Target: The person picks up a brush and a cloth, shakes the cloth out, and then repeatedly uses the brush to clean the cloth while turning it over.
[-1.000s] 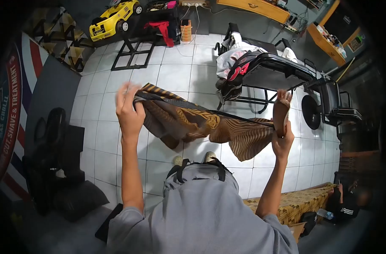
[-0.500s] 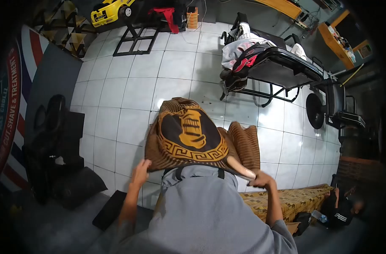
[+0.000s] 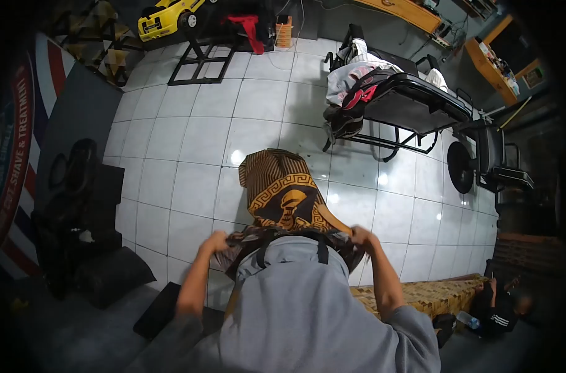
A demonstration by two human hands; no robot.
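Note:
A brown and gold barber cape with a Greek-key border hangs in front of my waist, over the tiled floor. At its upper left edge my left hand is closed on the bunched cloth. My right hand grips the upper right edge, fingers closed. A tan strip runs from the cape's right side up to that hand. Dark folds of cloth bunch between my hands and my grey shirt. The cape's lower part falls away from me, narrow and slanting slightly left.
A black bench chair with clothes and a bag stands ahead to the right, near a barber chair. A black metal frame and yellow toy car lie far left. At lower right a person is beside a patterned bench.
The cape has gone from spread wide to a narrower hanging shape, its printed emblem folded. My right hand has moved up and slightly left; my left hand has shifted a little.

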